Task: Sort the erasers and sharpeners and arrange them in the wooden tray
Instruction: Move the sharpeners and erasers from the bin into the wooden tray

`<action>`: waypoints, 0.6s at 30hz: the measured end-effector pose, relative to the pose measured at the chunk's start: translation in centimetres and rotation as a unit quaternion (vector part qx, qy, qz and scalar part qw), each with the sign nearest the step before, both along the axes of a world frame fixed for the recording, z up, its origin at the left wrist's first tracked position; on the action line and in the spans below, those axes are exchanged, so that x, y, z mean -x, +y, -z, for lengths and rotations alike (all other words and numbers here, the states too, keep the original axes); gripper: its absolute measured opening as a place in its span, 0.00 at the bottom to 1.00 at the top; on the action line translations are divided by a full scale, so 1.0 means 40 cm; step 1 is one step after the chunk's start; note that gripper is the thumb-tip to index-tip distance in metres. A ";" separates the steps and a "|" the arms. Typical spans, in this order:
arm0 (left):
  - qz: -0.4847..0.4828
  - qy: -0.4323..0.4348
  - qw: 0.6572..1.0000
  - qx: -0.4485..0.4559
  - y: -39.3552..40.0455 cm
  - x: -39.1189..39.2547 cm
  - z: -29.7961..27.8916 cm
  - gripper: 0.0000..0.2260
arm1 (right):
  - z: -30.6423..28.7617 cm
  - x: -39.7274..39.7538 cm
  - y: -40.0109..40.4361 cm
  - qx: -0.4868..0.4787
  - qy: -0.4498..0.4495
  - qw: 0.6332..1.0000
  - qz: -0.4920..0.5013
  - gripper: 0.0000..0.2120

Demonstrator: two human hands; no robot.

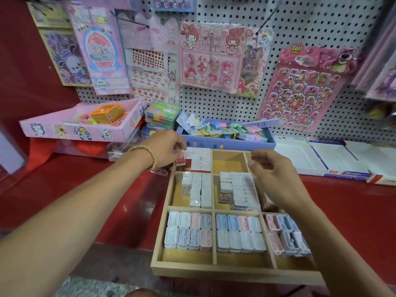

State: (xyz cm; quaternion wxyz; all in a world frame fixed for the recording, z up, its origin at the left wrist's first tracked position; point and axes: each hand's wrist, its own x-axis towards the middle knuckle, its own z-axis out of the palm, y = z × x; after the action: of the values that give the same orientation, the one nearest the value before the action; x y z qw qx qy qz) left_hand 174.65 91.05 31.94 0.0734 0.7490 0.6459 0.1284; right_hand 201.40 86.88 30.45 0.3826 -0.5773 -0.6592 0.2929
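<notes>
Centrally, a wooden tray (161, 261) sits on a red counter (132, 202), divided into compartments. Near row: pastel blue, pink and white sharpeners (188, 231) in three compartments. Middle row: white wrapped erasers (198, 189) stacked at left & centre. Far-left compartment: more white erasers w/ red edges. Left hand (166, 150) – beaded bracelet (147, 156) at the wrist – pinches a red-and-white eraser (181, 159) at that compartment's left edge. Right hand (274, 174) hovers over the tray's right side, fingers loosely curled, holding nothing. Behind: blue box (235, 142), pink box (85, 127), pegboard (310, 22) w/ sticker sheets – one reads "TOY STORY" (296, 50).
</notes>
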 end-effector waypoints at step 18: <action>0.035 0.066 0.996 -0.054 0.026 -0.039 0.092 0.11 | 0.040 -0.005 0.030 -0.002 0.050 0.999 0.022 0.11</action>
State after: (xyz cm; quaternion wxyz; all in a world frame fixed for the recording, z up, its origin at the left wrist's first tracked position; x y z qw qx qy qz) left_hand 176.21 92.08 28.28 -0.0054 0.7809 0.6148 0.1105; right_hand 201.58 88.08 28.83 0.4225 -0.5753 -0.6273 0.3116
